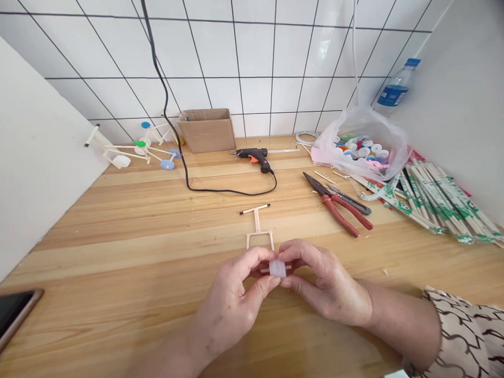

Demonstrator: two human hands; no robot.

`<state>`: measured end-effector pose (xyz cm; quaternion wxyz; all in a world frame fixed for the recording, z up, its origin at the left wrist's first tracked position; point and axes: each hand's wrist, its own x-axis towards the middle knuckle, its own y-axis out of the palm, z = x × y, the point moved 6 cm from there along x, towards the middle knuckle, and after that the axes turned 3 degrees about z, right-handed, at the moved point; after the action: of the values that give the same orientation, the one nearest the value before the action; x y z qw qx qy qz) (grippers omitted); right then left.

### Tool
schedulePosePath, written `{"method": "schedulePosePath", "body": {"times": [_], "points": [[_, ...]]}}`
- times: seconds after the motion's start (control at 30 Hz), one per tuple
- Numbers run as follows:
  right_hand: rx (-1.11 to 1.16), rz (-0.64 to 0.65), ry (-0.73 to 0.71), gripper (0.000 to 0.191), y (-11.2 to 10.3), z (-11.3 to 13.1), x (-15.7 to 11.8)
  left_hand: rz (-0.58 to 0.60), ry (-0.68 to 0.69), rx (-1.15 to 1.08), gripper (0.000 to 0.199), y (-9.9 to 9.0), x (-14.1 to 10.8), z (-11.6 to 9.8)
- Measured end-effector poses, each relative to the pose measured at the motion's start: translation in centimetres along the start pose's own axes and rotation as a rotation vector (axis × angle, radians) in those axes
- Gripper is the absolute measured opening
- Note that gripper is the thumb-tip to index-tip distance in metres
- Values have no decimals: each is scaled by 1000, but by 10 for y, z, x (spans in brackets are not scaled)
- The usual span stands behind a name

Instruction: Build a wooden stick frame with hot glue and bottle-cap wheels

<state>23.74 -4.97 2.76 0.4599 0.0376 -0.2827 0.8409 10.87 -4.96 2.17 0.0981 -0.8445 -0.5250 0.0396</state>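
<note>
Between the fingertips of both hands is a pale ridged bottle cap [277,268], seen side-on. A thin wooden stick [265,270] shows at either side of it, apparently running through it. My left hand [235,294] pinches the cap from the left, thumb below and forefinger above. From the right, my right hand [323,283] grips it likewise with thumb and forefinger. Just beyond my fingertips lies a small frame of wooden sticks [257,222], with a black-ended crossbar at its far end. My hands hide its near part.
Behind are a black glue gun [254,156] with its cord, and a cardboard box [206,130]. Stick models [143,146] stand back left. To the right lie red-handled pliers [339,208], a utility knife [351,201], a bag of caps [362,146] and wrapped chopsticks [446,199]. A phone [12,316] lies left.
</note>
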Motion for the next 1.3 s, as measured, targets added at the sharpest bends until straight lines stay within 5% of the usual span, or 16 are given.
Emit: {"method": "schedulePosePath", "body": {"times": [0.43, 0.9, 1.3], "points": [[-32, -31, 45, 28, -5, -4, 2, 15, -126, -215, 19, -2, 4, 9], [-33, -44, 59, 26, -5, 0, 3, -29, -126, -73, 26, -5, 2, 8], [-54, -15, -6, 23, -4, 7, 4, -32, 4, 82, 21, -6, -2, -3]]}}
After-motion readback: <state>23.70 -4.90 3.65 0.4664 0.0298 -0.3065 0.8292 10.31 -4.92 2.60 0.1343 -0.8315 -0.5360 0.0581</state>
